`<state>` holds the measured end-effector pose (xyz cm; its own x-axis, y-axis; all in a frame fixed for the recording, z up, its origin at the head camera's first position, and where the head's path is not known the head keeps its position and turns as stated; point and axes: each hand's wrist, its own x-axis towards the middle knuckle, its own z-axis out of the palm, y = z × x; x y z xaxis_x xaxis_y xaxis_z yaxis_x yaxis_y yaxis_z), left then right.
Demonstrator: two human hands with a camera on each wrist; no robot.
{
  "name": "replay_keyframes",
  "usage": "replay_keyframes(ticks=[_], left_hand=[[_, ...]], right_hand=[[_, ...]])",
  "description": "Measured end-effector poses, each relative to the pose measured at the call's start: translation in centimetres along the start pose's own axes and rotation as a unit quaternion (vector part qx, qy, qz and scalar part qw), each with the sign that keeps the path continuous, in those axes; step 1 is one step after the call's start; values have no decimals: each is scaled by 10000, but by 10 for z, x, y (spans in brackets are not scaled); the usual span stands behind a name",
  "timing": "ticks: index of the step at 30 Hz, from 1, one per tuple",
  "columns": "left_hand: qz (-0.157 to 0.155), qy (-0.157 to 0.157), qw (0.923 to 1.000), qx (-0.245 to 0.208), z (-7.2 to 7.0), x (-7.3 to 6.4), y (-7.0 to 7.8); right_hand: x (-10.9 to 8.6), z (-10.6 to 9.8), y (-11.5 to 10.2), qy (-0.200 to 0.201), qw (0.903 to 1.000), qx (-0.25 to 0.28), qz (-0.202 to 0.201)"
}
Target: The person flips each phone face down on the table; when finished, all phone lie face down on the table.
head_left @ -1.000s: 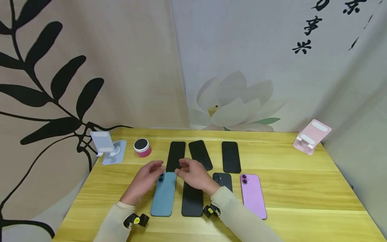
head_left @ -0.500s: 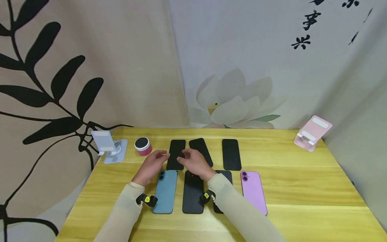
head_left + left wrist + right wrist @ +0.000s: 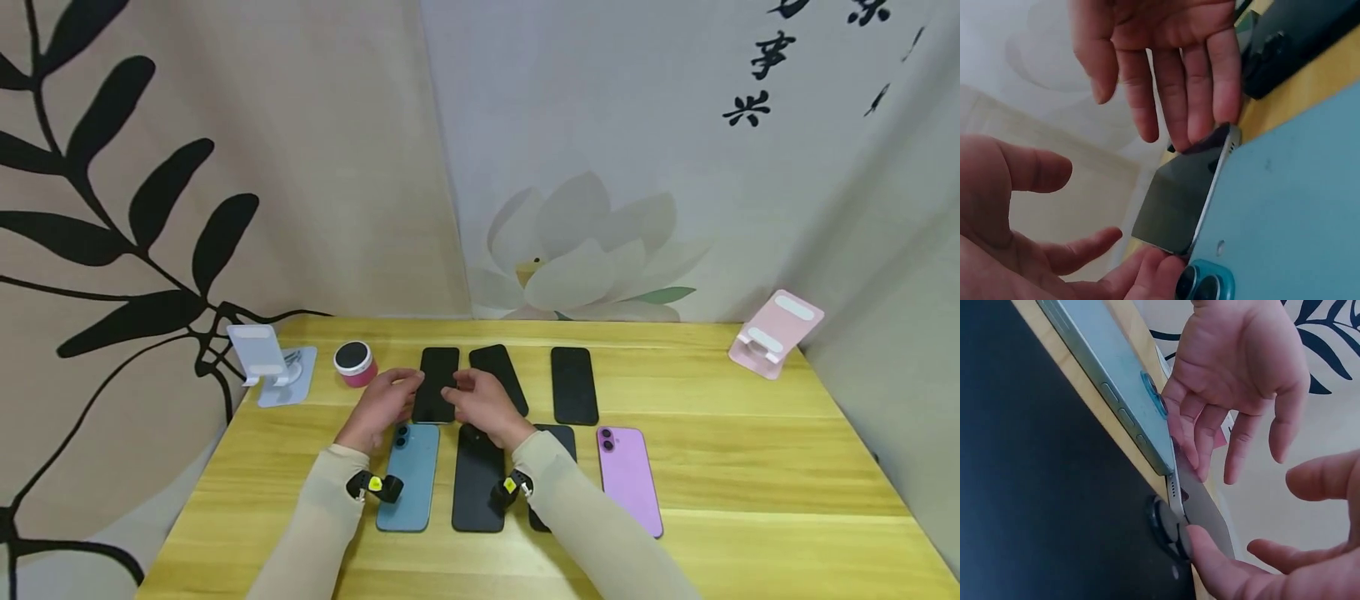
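Black phone point(image 3: 437, 404) between my parted left hand point(image 3: 380, 406) and right hand point(image 3: 487, 407).
It lies just beyond the blue phone point(image 3: 417, 462); both hands look relaxed, contact unclear. Low and level should serve best.

Wooden table point(image 3: 750, 467), phones point(image 3: 437, 375), stands point(image 3: 257, 352), pink cylinder point(image 3: 357, 375)

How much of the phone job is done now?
Looks done: seven phones lie in two rows on the table.
In hand: the left hand and right hand flank the back row's leftmost black phone.
Probably left: finishing with that one, then maybe straightening the slanted black phone beside it.
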<state>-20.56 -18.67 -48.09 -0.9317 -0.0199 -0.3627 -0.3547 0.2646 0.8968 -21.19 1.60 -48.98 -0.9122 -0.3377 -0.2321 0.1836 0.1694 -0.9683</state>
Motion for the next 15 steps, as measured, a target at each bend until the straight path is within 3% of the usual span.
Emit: replay_keyframes(ticks=[3, 7, 11, 15], left_hand=[[-9, 72, 9999, -94, 1, 1, 1], [72, 119, 9998, -148, 1, 3, 0], [204, 48, 9995, -236, 1, 5, -1], [210, -86, 9980, -584, 1, 7, -3]], right_hand=[[0, 1, 1, 51, 9999, -99, -36], [1, 4, 3, 195, 9978, -606, -181], [2, 7, 2, 431, 9916, -1170, -340], [4, 9, 0, 663, 9884, -1294, -442]])
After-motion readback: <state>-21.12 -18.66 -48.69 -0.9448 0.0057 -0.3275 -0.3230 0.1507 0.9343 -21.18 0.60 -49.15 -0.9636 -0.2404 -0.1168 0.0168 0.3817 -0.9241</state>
